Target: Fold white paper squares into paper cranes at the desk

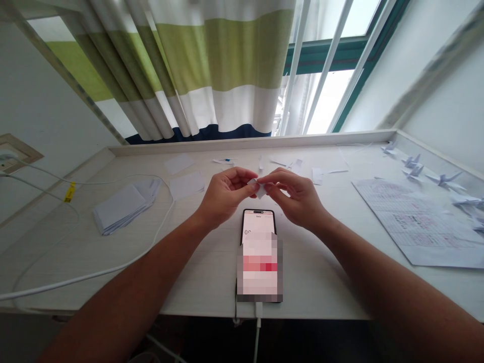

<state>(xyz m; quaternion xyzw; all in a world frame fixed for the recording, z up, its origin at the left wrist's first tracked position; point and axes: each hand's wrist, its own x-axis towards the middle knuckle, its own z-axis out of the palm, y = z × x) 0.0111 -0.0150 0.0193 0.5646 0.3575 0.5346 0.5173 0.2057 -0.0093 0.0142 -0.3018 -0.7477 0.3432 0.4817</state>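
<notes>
Both my hands meet above the desk's middle, pinching a small folded piece of white paper (259, 188) between them. My left hand (224, 194) grips its left side with thumb and fingertips. My right hand (295, 196) pinches the right side, fingers curled. Directly below them a phone (258, 254) lies flat on the white desk (204, 272), screen lit, with a cable plugged in at its near end.
A stack of white paper squares (121, 206) lies at the left, with loose squares (186, 184) and scraps behind. A white cable (113, 269) loops across the left side. Printed sheets (419, 222) and several folded paper cranes (416, 169) sit at the right. Curtains and a window stand behind.
</notes>
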